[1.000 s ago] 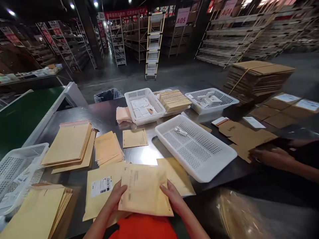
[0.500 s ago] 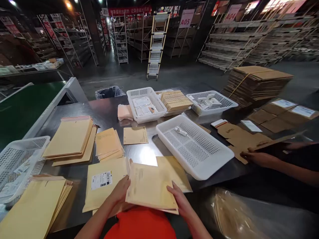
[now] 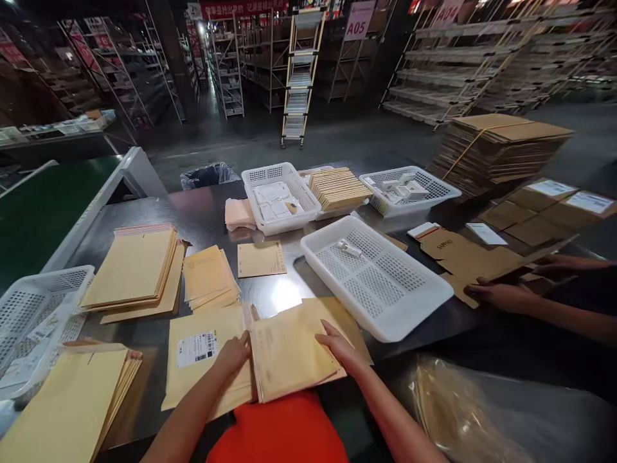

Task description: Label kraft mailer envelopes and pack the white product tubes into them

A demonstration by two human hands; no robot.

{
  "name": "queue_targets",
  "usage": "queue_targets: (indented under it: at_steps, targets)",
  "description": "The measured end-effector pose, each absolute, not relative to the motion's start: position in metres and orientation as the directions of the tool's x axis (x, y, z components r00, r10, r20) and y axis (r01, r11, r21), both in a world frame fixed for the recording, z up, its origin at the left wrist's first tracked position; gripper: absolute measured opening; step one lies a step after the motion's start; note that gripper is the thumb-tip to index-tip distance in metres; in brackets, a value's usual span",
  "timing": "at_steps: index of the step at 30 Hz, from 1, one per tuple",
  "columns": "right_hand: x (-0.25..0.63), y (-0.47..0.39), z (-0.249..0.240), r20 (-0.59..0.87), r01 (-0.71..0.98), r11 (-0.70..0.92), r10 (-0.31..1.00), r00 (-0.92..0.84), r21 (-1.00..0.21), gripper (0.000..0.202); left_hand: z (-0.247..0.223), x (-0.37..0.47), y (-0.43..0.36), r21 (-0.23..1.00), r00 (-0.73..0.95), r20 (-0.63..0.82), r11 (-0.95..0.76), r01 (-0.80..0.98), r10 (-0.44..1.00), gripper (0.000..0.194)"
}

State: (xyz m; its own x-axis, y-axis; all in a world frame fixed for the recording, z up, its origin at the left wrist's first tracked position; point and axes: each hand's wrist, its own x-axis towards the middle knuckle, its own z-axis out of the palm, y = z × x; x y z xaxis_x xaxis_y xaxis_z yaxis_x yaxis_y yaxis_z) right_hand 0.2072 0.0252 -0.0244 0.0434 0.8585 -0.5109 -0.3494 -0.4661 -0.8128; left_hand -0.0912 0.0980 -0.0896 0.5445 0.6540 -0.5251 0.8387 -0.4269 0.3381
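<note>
A yellow padded envelope [image 3: 289,354] lies at the front edge of the table, over other envelopes. My left hand [image 3: 234,355] is closed at its left edge, with the fingertips partly hidden. On the envelope's right side rests my right hand [image 3: 341,348], its fingers stretched out and apart. To the left, close by my left hand, is a larger padded envelope [image 3: 186,379] with a white barcode label [image 3: 196,349]. Another yellow envelope [image 3: 343,321] shows from beneath on the right.
A white basket [image 3: 414,302] with a small packet stands right of centre. Envelope stacks [image 3: 130,267] lie at left, beside a basket [image 3: 72,283]. More baskets [image 3: 284,225] stand at the back. At right, a co-worker's hands [image 3: 506,296] hold cardboard.
The envelope's lower edge has swung down on the left, and its face has turned slightly. My right hand has moved up, its fingers now spread on the envelope. My left hand stays at the left edge.
</note>
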Motion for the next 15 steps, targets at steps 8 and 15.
queue_targets:
  at_steps: [8,15]
  targets:
    - [0.186,0.071,-0.028,-0.529,-0.151,-0.525,0.849,-0.021,-0.837,0.035,-0.056,-0.118,0.085,0.358,0.683,-0.479,-0.588,0.726,0.551,0.023]
    - [0.172,0.099,-0.025,-0.48,-0.125,-0.483,0.875,-0.052,-0.867,0.033,-0.023,-0.113,0.066,0.409,0.739,-0.486,-0.626,0.664,0.466,0.018]
